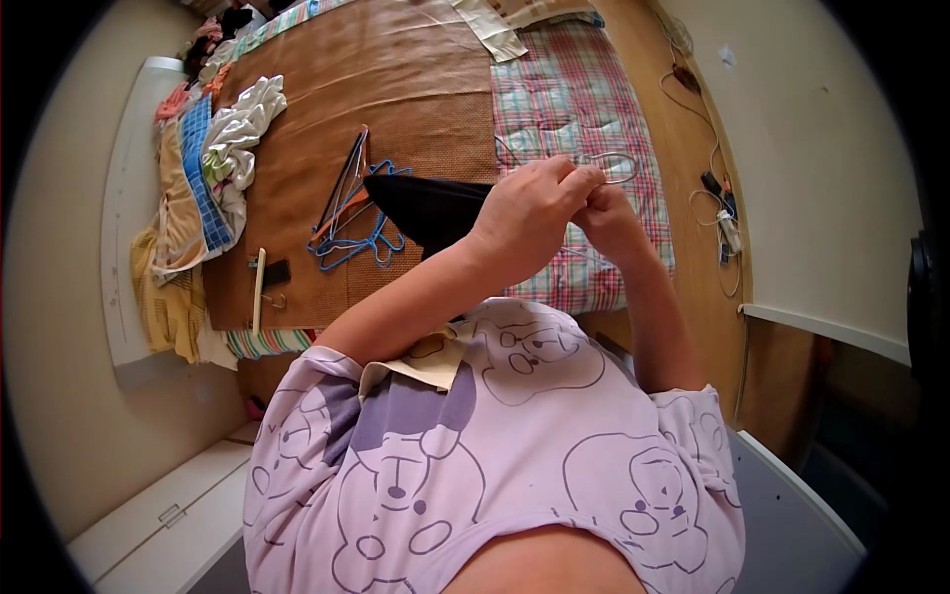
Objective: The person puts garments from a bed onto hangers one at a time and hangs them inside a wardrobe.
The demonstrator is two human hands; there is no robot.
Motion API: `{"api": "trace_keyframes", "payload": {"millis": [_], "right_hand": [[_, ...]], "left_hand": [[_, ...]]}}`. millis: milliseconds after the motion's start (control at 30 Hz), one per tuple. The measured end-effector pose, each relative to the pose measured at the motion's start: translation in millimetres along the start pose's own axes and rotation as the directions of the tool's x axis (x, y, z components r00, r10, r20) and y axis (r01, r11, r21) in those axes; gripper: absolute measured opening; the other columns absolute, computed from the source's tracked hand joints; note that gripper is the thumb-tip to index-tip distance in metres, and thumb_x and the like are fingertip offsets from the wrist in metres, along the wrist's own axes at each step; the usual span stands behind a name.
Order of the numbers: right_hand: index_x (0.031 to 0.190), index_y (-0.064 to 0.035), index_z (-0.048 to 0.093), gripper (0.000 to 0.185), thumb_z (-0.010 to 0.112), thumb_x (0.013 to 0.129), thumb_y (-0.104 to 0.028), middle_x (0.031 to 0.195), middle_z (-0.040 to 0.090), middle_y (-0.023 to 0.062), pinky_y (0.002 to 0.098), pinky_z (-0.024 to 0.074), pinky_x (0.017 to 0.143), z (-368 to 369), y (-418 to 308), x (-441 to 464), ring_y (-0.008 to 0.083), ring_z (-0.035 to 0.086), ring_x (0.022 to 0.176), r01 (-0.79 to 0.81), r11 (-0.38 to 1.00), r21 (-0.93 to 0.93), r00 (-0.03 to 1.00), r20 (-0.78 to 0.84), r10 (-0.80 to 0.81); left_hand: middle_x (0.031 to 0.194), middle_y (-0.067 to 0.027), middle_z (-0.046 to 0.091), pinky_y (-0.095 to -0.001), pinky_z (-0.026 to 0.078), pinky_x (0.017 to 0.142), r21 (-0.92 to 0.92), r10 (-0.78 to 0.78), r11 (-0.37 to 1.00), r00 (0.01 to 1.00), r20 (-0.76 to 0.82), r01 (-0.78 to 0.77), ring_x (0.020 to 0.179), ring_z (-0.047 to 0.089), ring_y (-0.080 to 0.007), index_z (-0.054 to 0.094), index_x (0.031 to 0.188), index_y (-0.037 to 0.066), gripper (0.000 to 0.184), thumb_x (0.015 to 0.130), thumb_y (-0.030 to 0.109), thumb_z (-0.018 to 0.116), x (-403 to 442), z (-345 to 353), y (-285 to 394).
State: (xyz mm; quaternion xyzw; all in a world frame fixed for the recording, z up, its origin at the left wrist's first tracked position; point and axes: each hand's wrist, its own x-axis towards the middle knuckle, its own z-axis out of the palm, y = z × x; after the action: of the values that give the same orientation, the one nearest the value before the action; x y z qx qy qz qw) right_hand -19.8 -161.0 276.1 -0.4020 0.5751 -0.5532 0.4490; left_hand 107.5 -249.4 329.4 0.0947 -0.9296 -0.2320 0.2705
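My left hand (pixel 524 210) and my right hand (pixel 611 223) are together in front of me, fingers closed around the neck of a clothes hanger. The hanger's metal hook (pixel 621 166) points right, beyond my fingers. A black garment (pixel 421 203) extends left from behind my left hand and forearm. How it sits on the hanger is hidden by my hands. Several loose hangers (pixel 361 213), blue, orange and dark, lie tangled on the brown mat (pixel 416 119) left of the garment.
Crumpled clothes (pixel 213 168) lie along the bed's left side. A dark phone-like object (pixel 276 273) and a pale hanger (pixel 259 292) rest near the mat's front edge. Plaid bedding (pixel 564 94) shows on the right. A power strip (pixel 729 233) with cables is on the floor.
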Motion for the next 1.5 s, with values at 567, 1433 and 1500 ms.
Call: {"api": "trace_keyframes", "payload": {"millis": [567, 1433, 1500], "right_hand": [[0.106, -0.0045, 0.064, 0.021, 0.059, 0.088, -0.015, 0.074, 0.062, -0.0018, 0.0155, 0.0346, 0.055, 16.0, -48.3, -19.3, 0.0010, 0.047, 0.061, 0.199, 0.972, -0.124, 0.830, -0.506, -0.234], [0.103, -0.0054, 0.066, 0.019, 0.061, 0.086, -0.014, 0.062, 0.051, -0.0065, 0.0182, 0.0258, 0.046, -6.8, -43.6, -46.5, 0.0004, 0.035, 0.053, -0.053, 0.973, -0.226, 0.928, -0.372, -0.035], [0.103, -0.0054, 0.066, 0.019, 0.061, 0.086, -0.014, 0.061, 0.050, -0.0070, 0.0185, 0.0244, 0.044, -4.8, -47.0, -50.5, 0.0002, 0.033, 0.052, -0.051, 0.969, -0.240, 0.959, -0.282, -0.020]], "left_hand": [[0.088, -0.0092, 0.054, -0.0330, 0.047, 0.066, 0.053, -0.265, 0.947, 0.864, -0.428, 0.317, 0.077, 0.057, -0.0242, 0.055, 0.095, 0.008, 0.029, 0.068, -0.001, 0.062, -27.6, -26.7, -57.2], [0.082, -0.0153, 0.061, -0.0356, 0.046, 0.072, -0.199, -0.575, 0.815, 0.718, -0.392, 0.544, 0.078, 0.059, -0.0291, 0.060, 0.098, 0.002, 0.021, 0.081, 0.012, 0.052, -4.4, -42.6, -117.8], [0.072, -0.0140, 0.063, -0.0325, 0.045, 0.062, -0.619, -0.788, 0.560, 0.585, -0.194, 0.550, 0.065, 0.060, -0.0261, 0.059, 0.094, 0.000, 0.019, 0.082, 0.014, 0.056, -5.7, -42.2, -121.1]]}}
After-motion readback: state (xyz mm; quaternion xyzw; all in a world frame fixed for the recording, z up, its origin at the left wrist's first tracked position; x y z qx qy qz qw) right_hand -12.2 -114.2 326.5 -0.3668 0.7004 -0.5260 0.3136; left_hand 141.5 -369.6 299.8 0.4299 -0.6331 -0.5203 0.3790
